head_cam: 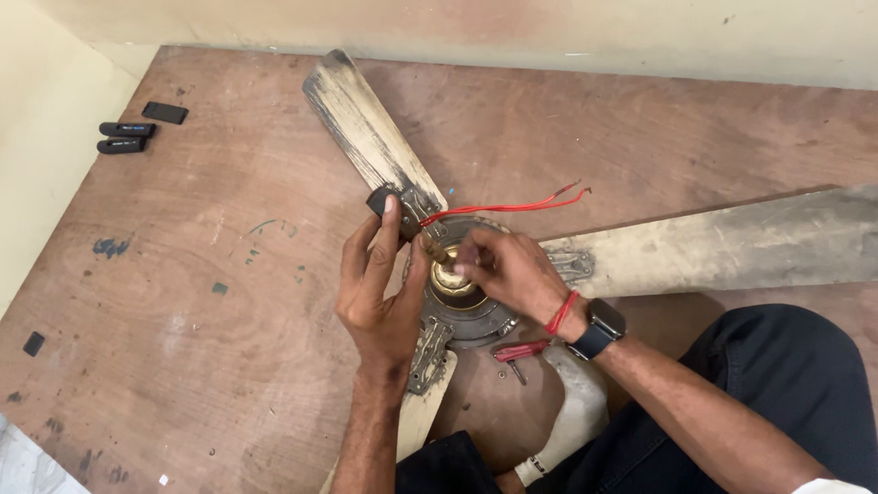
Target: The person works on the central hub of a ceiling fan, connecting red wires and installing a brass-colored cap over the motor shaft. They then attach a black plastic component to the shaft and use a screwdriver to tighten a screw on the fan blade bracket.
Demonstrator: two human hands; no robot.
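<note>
A dirty ceiling fan lies on a brown wooden floor, its round metal motor hub (462,316) in the middle and three worn cream blades (366,128) spreading out. My left hand (382,284) holds a small black box-shaped part (380,199) beside the fan's short down rod (437,250). Red wires (512,206) run from that spot toward the right. My right hand (503,270) pinches the brass centre of the hub near the rod. A dark watch and a red thread sit on my right wrist.
A red-handled tool (519,352) and a small screw lie on the floor beside the hub. Three small black objects (137,130) rest at the far left near the cream wall. My dark trouser leg (777,384) and a white sandal (572,421) fill the lower right.
</note>
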